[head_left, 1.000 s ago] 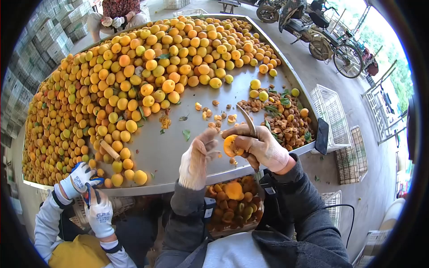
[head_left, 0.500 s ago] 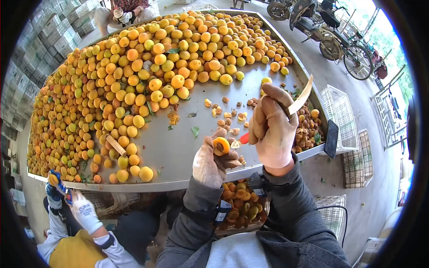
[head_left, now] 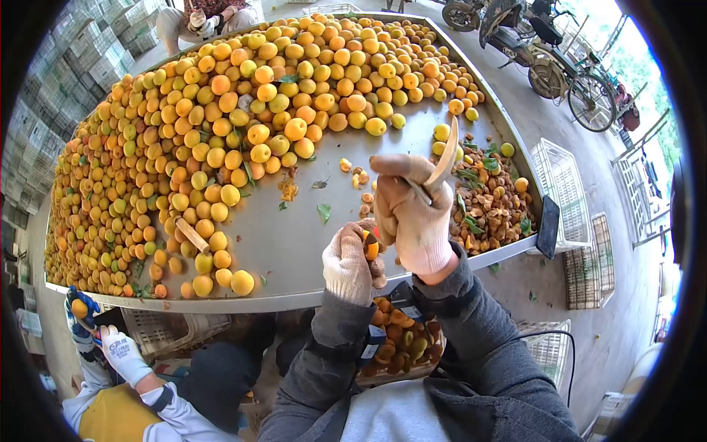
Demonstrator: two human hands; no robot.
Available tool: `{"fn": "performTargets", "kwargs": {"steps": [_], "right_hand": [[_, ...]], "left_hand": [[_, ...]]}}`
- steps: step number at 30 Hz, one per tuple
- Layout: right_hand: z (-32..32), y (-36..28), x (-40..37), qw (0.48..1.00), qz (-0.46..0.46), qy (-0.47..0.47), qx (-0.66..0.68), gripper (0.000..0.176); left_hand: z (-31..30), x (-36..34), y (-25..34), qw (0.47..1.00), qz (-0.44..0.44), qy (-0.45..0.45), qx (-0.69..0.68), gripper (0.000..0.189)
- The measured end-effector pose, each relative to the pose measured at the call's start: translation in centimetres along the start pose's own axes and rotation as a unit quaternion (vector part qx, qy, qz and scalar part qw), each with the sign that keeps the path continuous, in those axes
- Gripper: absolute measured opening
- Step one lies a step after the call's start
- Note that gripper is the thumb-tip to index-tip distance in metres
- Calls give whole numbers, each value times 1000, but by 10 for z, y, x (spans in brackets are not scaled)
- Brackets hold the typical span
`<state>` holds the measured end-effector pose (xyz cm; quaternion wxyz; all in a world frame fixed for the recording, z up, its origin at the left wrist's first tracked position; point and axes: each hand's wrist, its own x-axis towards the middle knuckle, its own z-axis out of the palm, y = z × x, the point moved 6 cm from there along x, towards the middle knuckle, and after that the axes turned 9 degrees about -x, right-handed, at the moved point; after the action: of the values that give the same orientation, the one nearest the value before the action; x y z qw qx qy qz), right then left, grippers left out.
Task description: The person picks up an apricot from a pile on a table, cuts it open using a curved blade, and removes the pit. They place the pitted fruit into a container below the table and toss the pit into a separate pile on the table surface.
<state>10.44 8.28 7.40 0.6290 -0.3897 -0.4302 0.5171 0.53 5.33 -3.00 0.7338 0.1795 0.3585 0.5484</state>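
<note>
My gloved left hand (head_left: 349, 264) is closed round an orange apricot (head_left: 370, 246) at the near edge of the metal table (head_left: 294, 236). Against that fruit rests my gloved right hand (head_left: 414, 210), its fingers curled round a tool. A curved, pale wooden piece (head_left: 446, 158) sticks up from this hand, and a bit of red shows between the two hands. Apricot scraps (head_left: 357, 177) lie on the metal just beyond. Below my wrists stands a container of cut apricots (head_left: 405, 340).
A large heap of apricots (head_left: 221, 140) covers the table's left and far parts. Pits and leaves (head_left: 492, 202) lie at the right edge. A co-worker's gloved hand (head_left: 125, 355) is at lower left. White crates (head_left: 563, 191) stand on the floor at right.
My right hand has moved left and down toward my left hand, and the wooden piece has swung more upright. The apricot has turned in my left hand. The co-worker's hands have shifted left.
</note>
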Motion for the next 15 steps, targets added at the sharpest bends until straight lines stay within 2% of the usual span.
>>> {"fn": "performTargets", "kwargs": {"steps": [3, 4, 5, 6, 7, 8, 9, 10, 11, 13, 15], "right_hand": [[-9, 8, -1, 997, -30, -10, 71, 19], [-5, 12, -3, 991, -100, 63, -56, 17], [-3, 15, -2, 991, -100, 64, -56, 17], [8, 7, -2, 972, -162, -2, -171, 16], [22, -1, -4, 931, -220, -66, -284, 15], [14, 0, 0, 956, -138, -4, -259, 14], [3, 8, 7, 987, -12, 35, -158, 16], [-6, 13, 7, 998, 1, 37, -49, 16], [-15, 23, 9, 997, 13, 36, 62, 17], [-30, 35, 5, 987, -27, 127, 97, 19], [-42, 39, 4, 981, -41, 143, 125, 18]], "left_hand": [[0, -1, 3, 1000, -6, 24, -11, 37], [0, 1, -2, 1000, -5, 24, -11, 37], [-3, 4, -5, 997, 52, 31, 38, 37], [-3, 4, -4, 990, 107, 37, 88, 38], [-2, 2, -4, 990, 104, 34, 90, 38], [0, 2, -2, 992, 90, 33, 89, 37], [1, 1, 1, 993, 75, 33, 86, 37], [4, 0, 6, 997, 40, 28, 60, 35], [4, 0, 7, 997, 42, 26, 60, 35], [0, 3, -7, 995, -83, 42, -33, 34], [-4, 5, -14, 992, -112, 34, -51, 35]]}}
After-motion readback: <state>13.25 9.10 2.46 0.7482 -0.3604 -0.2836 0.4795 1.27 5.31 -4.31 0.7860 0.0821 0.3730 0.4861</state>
